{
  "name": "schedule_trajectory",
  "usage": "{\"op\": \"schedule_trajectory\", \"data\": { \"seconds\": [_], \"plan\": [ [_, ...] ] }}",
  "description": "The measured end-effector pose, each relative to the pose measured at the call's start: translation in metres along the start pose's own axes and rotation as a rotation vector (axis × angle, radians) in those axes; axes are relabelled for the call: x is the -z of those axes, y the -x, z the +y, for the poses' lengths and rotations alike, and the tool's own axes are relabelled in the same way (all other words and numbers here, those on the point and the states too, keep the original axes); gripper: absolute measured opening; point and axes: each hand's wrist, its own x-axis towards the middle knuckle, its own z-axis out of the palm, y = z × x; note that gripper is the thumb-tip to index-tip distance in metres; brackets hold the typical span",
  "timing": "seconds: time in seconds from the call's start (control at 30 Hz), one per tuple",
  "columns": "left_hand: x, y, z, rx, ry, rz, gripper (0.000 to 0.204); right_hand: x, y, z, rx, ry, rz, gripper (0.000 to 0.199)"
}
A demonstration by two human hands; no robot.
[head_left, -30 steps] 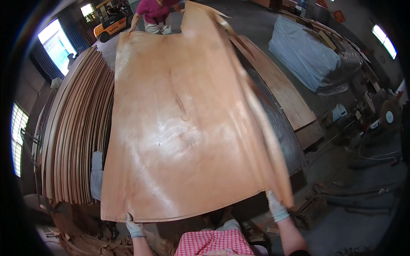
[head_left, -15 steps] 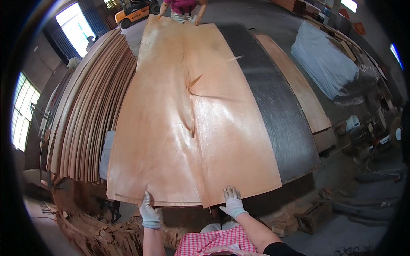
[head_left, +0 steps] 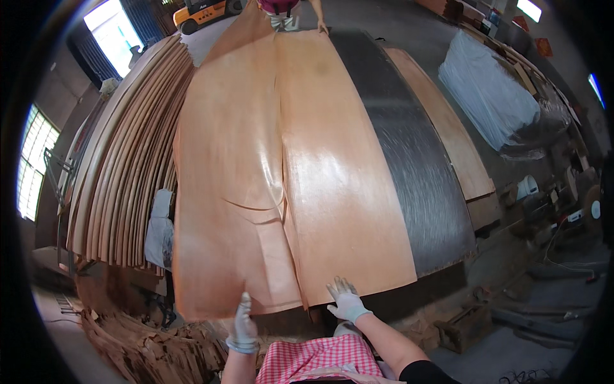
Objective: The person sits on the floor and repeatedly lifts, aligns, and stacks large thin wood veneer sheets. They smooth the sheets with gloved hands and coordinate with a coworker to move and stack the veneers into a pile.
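Observation:
Two long, thin wood veneer sheets lie side by side before me with a wavy seam between them. My left hand (head_left: 243, 328), in a white glove, pinches the near edge of the left veneer sheet (head_left: 217, 153), thumb on top and the other fingers hidden beneath. That sheet has a crease and a split near the seam. My right hand (head_left: 348, 303), also gloved, rests open with fingers spread on the near edge of the right veneer sheet (head_left: 345, 192). At the far end a co-worker's bare hand (head_left: 323, 27) touches the right sheet's edge.
A dark board (head_left: 422, 160) extends from under the right sheet, with another wood sheet (head_left: 441, 121) beyond. Many curved veneers (head_left: 121, 153) stack at left, beside a grey wrapped bundle (head_left: 160, 227). Torn veneer scraps (head_left: 147, 352) lie below. A plastic-covered stack (head_left: 486, 89) and forklift (head_left: 201, 14) stand farther off.
The left sheet's near edge has shifted right and toward me along with my left hand. Its far corner now rises beside the co-worker, and the sheet's creases have changed. My right hand stays nearly still.

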Motion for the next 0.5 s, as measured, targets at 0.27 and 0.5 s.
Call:
{"op": "schedule_trajectory", "data": {
  "seconds": [0.27, 0.5],
  "plan": [
    [-0.099, 0.055, -0.052, -0.569, -0.655, -0.668, 0.039, -0.025, -0.003, -0.004, 0.056, -0.014, -0.108, 0.073],
    [-0.19, 0.061, -0.179, -0.484, -1.205, -1.034, 0.064, 0.032, 0.093, -0.014, 0.481, -0.471, -0.829, 0.05]
  ]
}}
